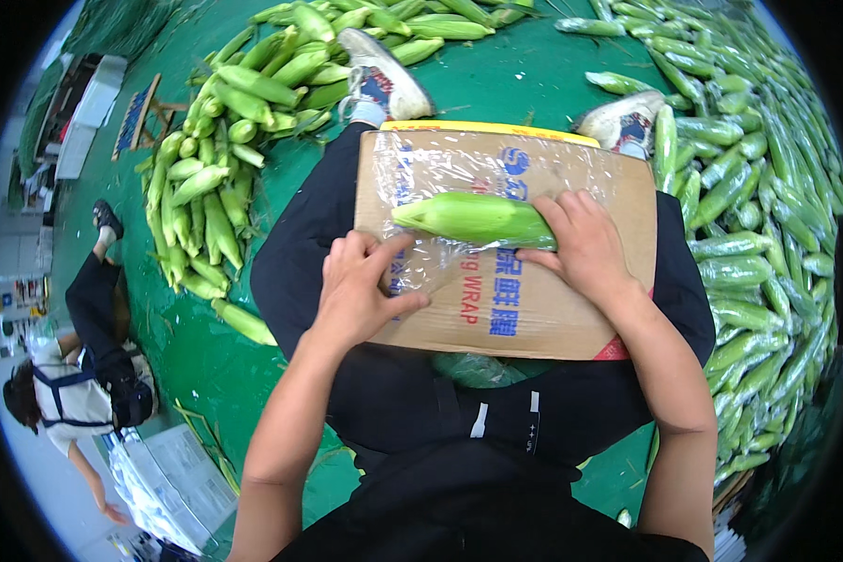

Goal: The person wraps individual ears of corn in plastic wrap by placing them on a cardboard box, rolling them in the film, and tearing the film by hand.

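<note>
An ear of corn in its green husk [481, 219] lies crosswise over a sheet of clear plastic film [435, 172]. Both rest on a flat cardboard box [576, 323] across my lap; the box bears printed writing. My right hand [579, 242] grips the blunt right end of the ear, thumb below and fingers above. Near the pointed left end, my left hand [365, 281] rests at the film's lower left edge with thumb and fingers apart. Whether its fingertips pinch the film cannot be told. A yellow edge [492, 128] shows behind the box's far side.
Unwrapped corn ears [253, 98] are heaped on the green floor ahead and left. Film-wrapped ears [737, 274] form a large pile at right. My shoes [393, 77] flank the box's far side. Another person [77, 393] is at far left, near a small wooden stool [144, 116].
</note>
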The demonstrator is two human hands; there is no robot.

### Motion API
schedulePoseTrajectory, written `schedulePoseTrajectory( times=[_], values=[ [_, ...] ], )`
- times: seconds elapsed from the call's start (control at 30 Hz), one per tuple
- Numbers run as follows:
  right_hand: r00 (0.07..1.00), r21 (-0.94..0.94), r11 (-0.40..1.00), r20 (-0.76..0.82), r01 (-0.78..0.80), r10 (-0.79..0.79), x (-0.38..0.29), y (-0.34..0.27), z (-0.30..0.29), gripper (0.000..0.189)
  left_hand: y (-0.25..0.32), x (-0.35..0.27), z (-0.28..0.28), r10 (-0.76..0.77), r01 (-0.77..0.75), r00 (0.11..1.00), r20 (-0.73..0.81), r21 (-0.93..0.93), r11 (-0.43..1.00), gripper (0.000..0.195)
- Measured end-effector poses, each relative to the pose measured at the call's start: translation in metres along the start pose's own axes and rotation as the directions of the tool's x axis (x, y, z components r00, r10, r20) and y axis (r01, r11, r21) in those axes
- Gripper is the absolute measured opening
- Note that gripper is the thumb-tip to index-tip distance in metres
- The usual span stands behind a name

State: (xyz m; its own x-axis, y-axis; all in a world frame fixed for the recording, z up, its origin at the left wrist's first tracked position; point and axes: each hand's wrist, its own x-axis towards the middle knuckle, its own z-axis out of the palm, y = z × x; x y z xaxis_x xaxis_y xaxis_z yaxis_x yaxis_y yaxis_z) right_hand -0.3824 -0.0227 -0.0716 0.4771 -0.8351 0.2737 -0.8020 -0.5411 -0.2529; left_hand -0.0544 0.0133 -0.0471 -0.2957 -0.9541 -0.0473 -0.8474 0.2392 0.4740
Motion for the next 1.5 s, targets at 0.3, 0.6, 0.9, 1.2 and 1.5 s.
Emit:
schedulePoseTrajectory(
  times=[0.3,0.6,0.9,1.2,1.5],
  values=[
    [0.995,0.157,0.988,0.099,0.008,-0.024,-0.053,-0.013,-0.025,0.061,-0.028,-0.041,0.016,-0.169,-0.22,0.861,-0.48,-0.651,0.727,0.011],
    [0.975,-0.054,0.975,-0.07,-0.213,0.209,-0.009,-0.01,-0.04,0.058,0.063,0.068,0.029,0.25,-0.261,0.965,0.074,0.214,0.941,0.049],
    [0.973,-0.161,0.965,0.067,-0.207,0.22,0.066,0.0,-0.005,0.072,0.045,0.175,0.027,0.177,-0.199,0.98,-0.093,-0.374,0.906,0.041],
    [0.667,0.515,0.592,0.744,-0.62,0.051,0.026,-0.013,-0.042,0.076,0.05,0.079,0.03,0.739,-0.651,0.636,-0.222,0.36,0.668,0.038],
    [0.915,-0.026,0.997,0.395,-0.078,0.082,0.066,-0.009,0.017,0.077,0.093,0.059,0.005,0.327,-0.346,0.536,0.778,-0.151,0.926,0.056]
  ],
)
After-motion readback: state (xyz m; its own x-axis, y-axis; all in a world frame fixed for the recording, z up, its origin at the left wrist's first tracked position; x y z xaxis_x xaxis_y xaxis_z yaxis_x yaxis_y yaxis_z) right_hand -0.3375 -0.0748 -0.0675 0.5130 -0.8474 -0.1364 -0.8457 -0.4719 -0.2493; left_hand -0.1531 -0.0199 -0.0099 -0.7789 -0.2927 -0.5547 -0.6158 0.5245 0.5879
